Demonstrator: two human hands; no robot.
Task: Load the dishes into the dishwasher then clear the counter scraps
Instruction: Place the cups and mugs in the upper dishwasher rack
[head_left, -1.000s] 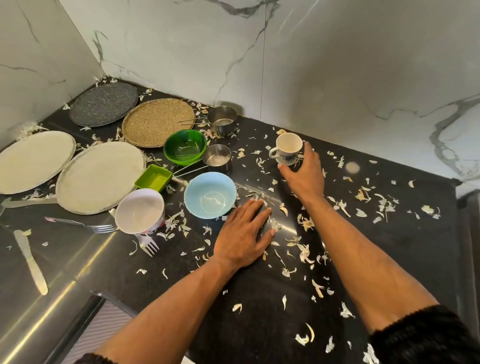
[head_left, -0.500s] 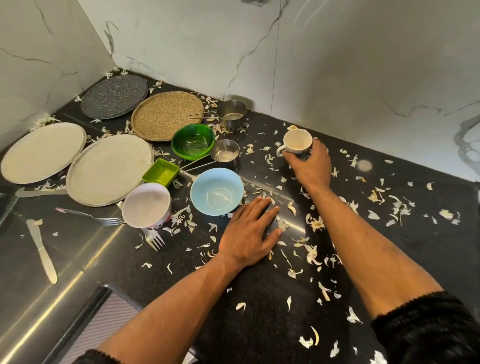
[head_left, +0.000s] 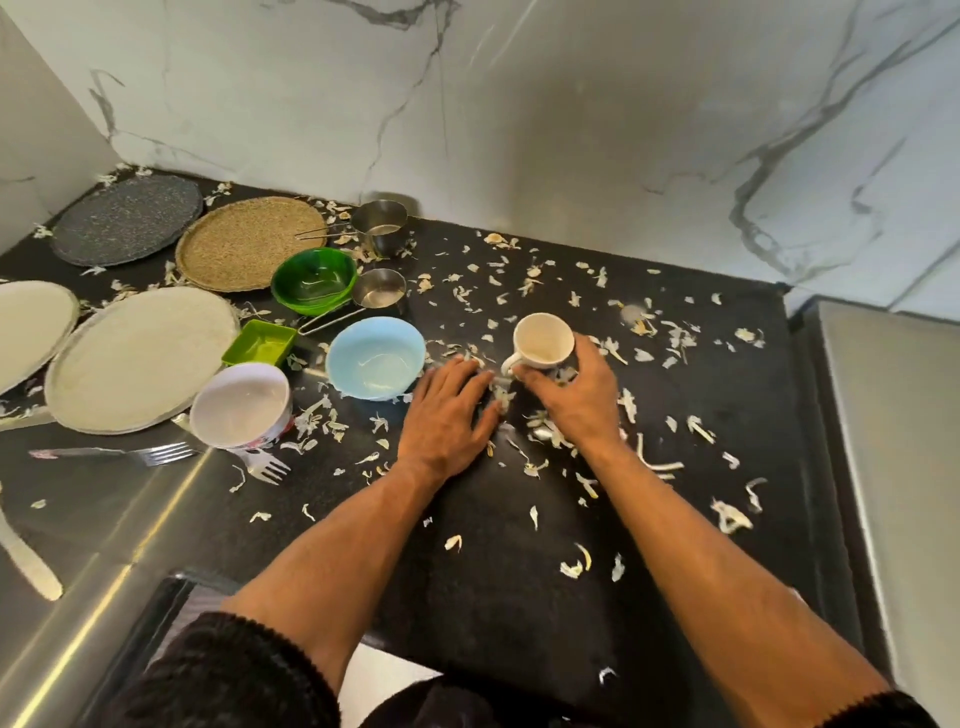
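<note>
the right hand (head_left: 576, 400) grips a white cup (head_left: 544, 340) from the near side, fingers curled around its lower body, with the cup upright and its handle pointing left toward the other hand. whether the cup's base touches the counter (head_left: 519, 597) cannot be told. the left hand (head_left: 452, 413) lies flat on the black counter just left of the cup, palm down, fingers straight and close together, fingertips among the scraps (head_left: 550, 431) beside the cup's handle. pale peel scraps are scattered over most of the counter, thickest around and behind the two hands.

just left of the left hand sits a light blue bowl (head_left: 375, 358). nearer the front edge stands a white bowl (head_left: 240, 405), with a white plastic fork (head_left: 267, 467) in front of it and a metal fork (head_left: 156, 453) to its left. a small green square dish (head_left: 258, 344) sits between the blue bowl and a large pale plate (head_left: 140, 358); a second pale plate (head_left: 31, 327) is cut by the left edge. behind these are a green bowl (head_left: 314, 280), two steel measuring cups (head_left: 382, 293) (head_left: 382, 226), a tan round plate (head_left: 249, 241) and a dark speckled plate (head_left: 127, 218) in the corner. a pale knife (head_left: 26, 561) lies at the far left, on a steel surface.
</note>
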